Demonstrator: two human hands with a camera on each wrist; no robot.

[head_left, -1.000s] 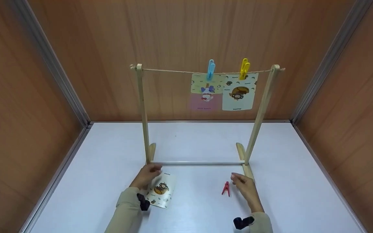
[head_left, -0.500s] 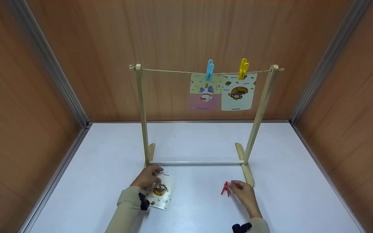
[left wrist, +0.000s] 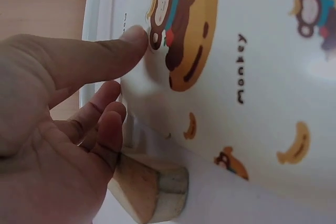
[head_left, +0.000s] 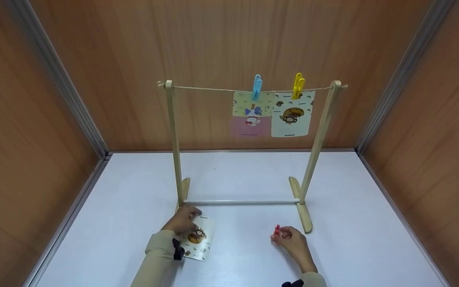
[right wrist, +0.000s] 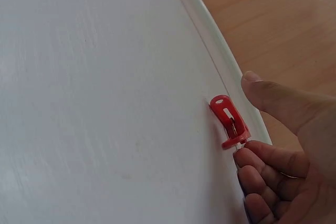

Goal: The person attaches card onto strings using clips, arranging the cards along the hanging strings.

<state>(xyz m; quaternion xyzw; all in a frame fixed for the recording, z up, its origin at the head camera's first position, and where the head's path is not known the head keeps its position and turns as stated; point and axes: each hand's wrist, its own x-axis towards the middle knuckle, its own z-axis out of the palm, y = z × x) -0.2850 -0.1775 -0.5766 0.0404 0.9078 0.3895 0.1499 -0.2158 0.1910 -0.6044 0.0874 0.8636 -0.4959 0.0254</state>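
Note:
My left hand [head_left: 182,220] pinches the edge of a white card [left wrist: 247,14] printed with a monkey and bananas. In the left wrist view the thumb lies on its printed face and the fingers curl at its edge. In the head view the same card [head_left: 201,252] is at the foot of the stand's left post. My right hand [head_left: 295,244] is at a small red clothespin [right wrist: 231,121] on the white table. Its fingertips are right at one end of the clothespin, and the thumb [right wrist: 275,95] stands apart from it on the other side.
A wooden stand [head_left: 316,151] with a string line [head_left: 209,88] rises behind the hands. From the string hang a green-and-pink card [head_left: 249,125] on a blue clothespin [head_left: 257,85] and a monkey card [head_left: 291,126] on a yellow one. Wooden panels [head_left: 221,36] wall the table.
My right hand has come down and left to the red clothespin, its fingers now around it. The left hand has moved its fingers onto the card, which has shifted slightly.

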